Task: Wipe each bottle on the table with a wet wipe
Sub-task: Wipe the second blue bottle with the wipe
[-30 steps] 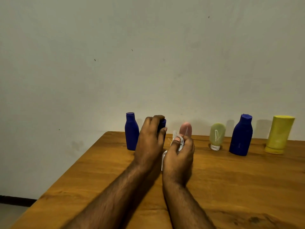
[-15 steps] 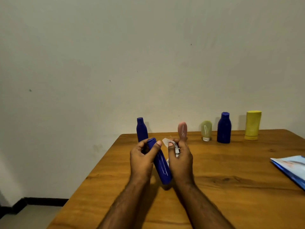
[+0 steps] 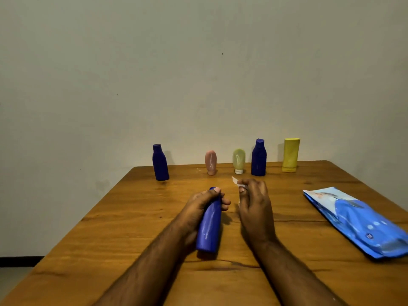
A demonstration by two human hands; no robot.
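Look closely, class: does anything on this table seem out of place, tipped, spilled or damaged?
Nothing stands out. Five bottles stand upright along the table's far edge; the left hand grips a sixth blue bottle, the right hand pinches a wet wipe. The wipes pack lies flat.

Head-worn view, facing forward and down, close over wooden table (image 3: 132, 217)

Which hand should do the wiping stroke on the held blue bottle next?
Right. The right hand already pinches the wet wipe and sits just beside the blue bottle. The left hand grips that bottle, so it likely just steadies it.
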